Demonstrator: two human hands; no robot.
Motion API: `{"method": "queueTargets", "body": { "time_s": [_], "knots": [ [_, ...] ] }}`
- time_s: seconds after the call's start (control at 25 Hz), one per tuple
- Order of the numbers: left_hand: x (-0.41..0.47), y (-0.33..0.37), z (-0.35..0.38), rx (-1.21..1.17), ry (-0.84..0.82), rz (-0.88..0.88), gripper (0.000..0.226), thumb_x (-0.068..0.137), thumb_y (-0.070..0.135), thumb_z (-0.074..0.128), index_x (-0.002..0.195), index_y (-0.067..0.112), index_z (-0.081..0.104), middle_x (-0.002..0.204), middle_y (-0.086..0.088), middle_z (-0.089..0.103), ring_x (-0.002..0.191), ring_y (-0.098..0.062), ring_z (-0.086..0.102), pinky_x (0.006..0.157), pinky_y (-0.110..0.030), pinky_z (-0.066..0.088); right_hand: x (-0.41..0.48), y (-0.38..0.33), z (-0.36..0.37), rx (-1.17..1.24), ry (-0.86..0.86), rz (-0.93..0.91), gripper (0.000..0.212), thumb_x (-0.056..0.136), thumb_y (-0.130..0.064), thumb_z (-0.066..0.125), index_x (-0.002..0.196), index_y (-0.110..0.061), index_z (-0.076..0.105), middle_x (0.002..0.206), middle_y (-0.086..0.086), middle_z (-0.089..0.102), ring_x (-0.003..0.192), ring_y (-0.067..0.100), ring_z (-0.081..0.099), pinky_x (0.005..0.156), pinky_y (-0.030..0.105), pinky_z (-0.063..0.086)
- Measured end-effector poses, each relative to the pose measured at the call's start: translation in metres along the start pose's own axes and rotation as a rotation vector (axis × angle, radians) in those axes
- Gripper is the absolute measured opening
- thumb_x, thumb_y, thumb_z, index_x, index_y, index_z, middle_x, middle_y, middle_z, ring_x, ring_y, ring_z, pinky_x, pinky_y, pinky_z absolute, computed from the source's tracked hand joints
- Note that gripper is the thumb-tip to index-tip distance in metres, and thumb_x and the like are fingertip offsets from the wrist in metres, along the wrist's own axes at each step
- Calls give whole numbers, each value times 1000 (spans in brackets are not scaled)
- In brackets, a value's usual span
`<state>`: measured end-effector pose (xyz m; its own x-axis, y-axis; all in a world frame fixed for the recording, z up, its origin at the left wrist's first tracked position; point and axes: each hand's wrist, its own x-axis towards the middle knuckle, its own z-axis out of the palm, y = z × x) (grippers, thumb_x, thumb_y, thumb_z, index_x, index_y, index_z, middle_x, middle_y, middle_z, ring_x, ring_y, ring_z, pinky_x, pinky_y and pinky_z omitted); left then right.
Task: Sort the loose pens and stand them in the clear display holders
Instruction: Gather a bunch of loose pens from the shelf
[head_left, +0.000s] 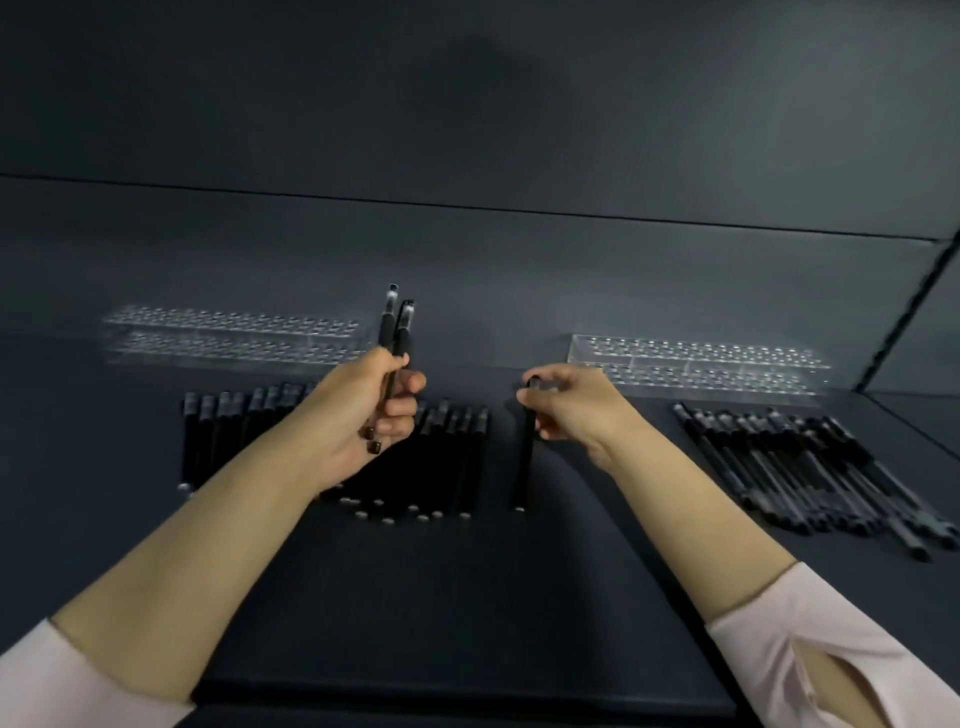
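My left hand (369, 410) grips two black pens (395, 332) that point upward, raised above a row of black pens (457, 452) lying side by side on the dark table. My right hand (569, 402) pinches the top end of a single black pen (525, 457), which lies apart from the row with its far end lifted. Two clear display holders with rows of holes stand at the back, the left holder (234, 335) and the right holder (701, 364). Both holders look empty.
A second pile of black pens (810, 478) lies fanned at the right, in front of the right holder. The dark table (467, 597) has a front edge near me. A dark wall rises behind the holders.
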<state>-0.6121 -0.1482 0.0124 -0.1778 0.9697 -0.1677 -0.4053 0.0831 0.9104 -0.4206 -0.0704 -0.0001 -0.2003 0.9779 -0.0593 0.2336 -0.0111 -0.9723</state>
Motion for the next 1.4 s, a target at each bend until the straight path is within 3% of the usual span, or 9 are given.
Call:
{"method": "queueTargets", "body": {
  "time_s": [0.16, 0.36, 0.68, 0.8, 0.92, 1.08, 1.2, 1.32, 1.4],
  "knots": [
    [0, 9, -37, 51, -63, 67, 12, 101, 9, 45, 98, 12, 56, 77, -1, 69, 53, -8, 54, 43, -18, 40, -1, 0, 39, -55, -7, 46, 30, 86, -3, 68, 114, 3, 59, 70, 6, 54, 44, 13, 48, 43, 18, 49],
    [-3, 13, -49, 81, -96, 93, 17, 100, 17, 51, 110, 12, 64, 98, -1, 77, 69, -5, 67, 59, -18, 53, -4, 0, 58, -282, 43, 22, 38, 82, -14, 74, 115, -5, 59, 104, 12, 62, 92, 30, 65, 59, 23, 50],
    [-17, 6, -29, 74, -69, 75, 16, 97, 11, 57, 108, 8, 68, 83, -2, 69, 72, -8, 65, 68, -20, 58, -5, -4, 49, -167, 72, -43, 31, 91, -24, 64, 105, 3, 65, 84, 8, 55, 67, 12, 52, 53, 18, 49],
    [-21, -2, -6, 205, -74, 80, 15, 96, 16, 58, 105, 16, 70, 81, 6, 74, 71, -3, 63, 69, -18, 48, -11, -24, 29, 114, 44, -115, 30, 94, -34, 56, 99, -9, 70, 82, 0, 62, 64, 9, 52, 54, 18, 46],
    [-22, -16, 29, 297, -86, 73, 15, 95, 20, 60, 104, 17, 71, 84, 8, 76, 72, -2, 57, 66, -20, 39, -25, -33, -2, 355, -112, -160, 12, 91, -23, 62, 95, -15, 71, 80, -5, 67, 64, 8, 57, 58, 18, 46],
    [-23, -42, 89, 361, -139, 42, 16, 95, 25, 61, 105, 20, 72, 94, 9, 77, 69, 0, 52, 60, -17, 37, -39, -22, -59, 333, -137, -142, 6, 88, -12, 65, 93, -13, 67, 80, -1, 66, 67, 9, 58, 61, 18, 46],
    [-23, -63, 138, 413, -115, 35, 21, 97, 35, 57, 98, 23, 74, 96, 12, 73, 73, -2, 52, 62, -17, 39, -43, -11, -111, 362, -58, -137, 5, 90, -9, 62, 88, -14, 63, 76, 0, 65, 67, 10, 58, 62, 20, 46],
    [-14, -83, 169, 681, -7, 19, 40, 101, 51, 37, 105, 32, 72, 104, 15, 48, 98, -6, 42, 86, -27, 30, -38, 2, -173, 418, 83, -119, 9, 92, -10, 60, 84, -14, 61, 68, -3, 64, 64, 11, 58, 61, 19, 51],
    [-7, -94, 183, 808, 17, 19, 42, 102, 50, 36, 110, 28, 70, 105, 12, 45, 94, -5, 41, 83, -27, 30, -33, 14, -221, 328, 160, -79, 7, 92, -11, 61, 85, -11, 62, 71, 0, 61, 63, 11, 55, 54, 17, 51]
  ]
}}
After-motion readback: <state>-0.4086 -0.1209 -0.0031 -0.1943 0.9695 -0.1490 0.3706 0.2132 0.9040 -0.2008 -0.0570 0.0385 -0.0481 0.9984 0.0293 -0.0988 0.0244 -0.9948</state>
